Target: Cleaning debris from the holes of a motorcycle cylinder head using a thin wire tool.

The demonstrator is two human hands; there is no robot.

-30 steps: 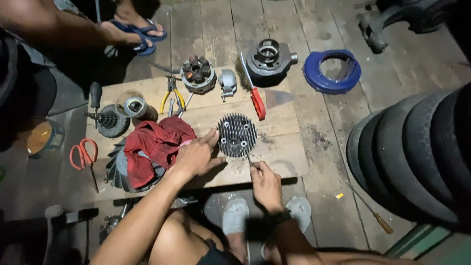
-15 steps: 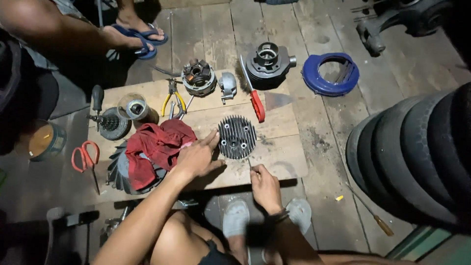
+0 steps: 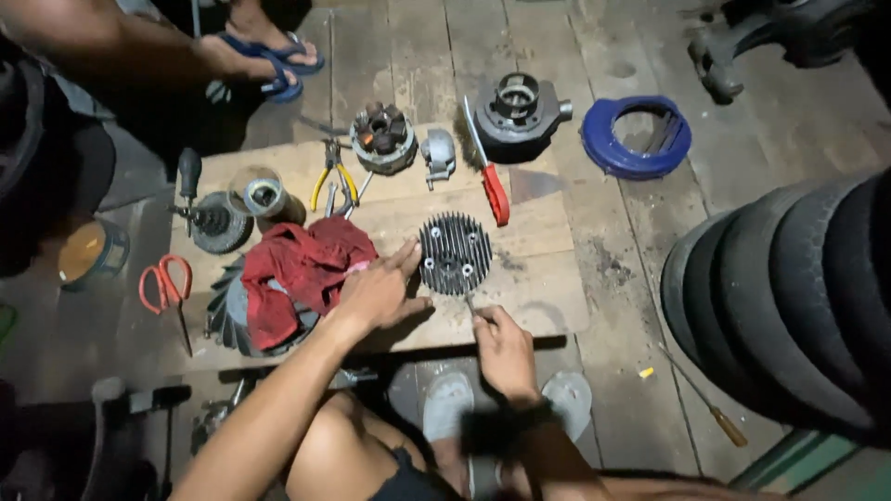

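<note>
A round finned metal cylinder head (image 3: 455, 253) lies flat on a wooden board (image 3: 548, 278). My left hand (image 3: 379, 289) rests against its left edge, fingers spread on the board and touching the fins. Just below the head, my right hand (image 3: 502, 348) pinches a thin tool whose tip points up at the head's lower rim. A red rag (image 3: 306, 269) lies bunched over a finned fan part (image 3: 227, 315) left of my left hand.
On the board: red-handled screwdriver (image 3: 492, 186), yellow-handled pliers (image 3: 332, 181), several engine parts (image 3: 380, 137). An engine cylinder (image 3: 518, 111) and blue ring (image 3: 637, 137) lie behind. Orange scissors (image 3: 165, 283) at left. Stacked tyres (image 3: 789, 297) at right. Another person's sandalled feet (image 3: 269, 60) at the back.
My right hand has moved slightly up toward the cylinder head's lower rim. My left hand stays against the head.
</note>
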